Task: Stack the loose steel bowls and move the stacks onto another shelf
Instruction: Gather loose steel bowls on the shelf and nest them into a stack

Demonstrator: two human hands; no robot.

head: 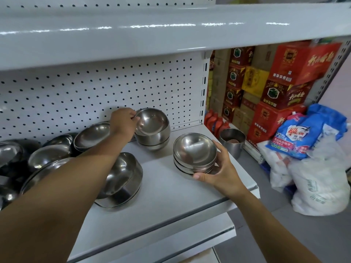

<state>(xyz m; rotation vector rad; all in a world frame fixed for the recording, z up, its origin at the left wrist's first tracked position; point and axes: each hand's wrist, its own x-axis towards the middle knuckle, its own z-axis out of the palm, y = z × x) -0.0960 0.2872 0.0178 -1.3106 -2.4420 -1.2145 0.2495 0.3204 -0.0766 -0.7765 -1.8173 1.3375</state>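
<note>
Steel bowls lie on a grey shelf. My left hand reaches to the back and pinches the rim of a tilted bowl, which rests on a short back stack. My right hand curls round the right side and front of a front stack of bowls near the shelf's right end. A larger tilted stack sits under my left forearm. Several loose bowls crowd the shelf's left part, partly hidden by my arm.
A pegboard back wall and an upper shelf bound the space. A lower shelf juts out below. A steel cup stands off the right end. Red cartons and plastic bags fill the floor to the right.
</note>
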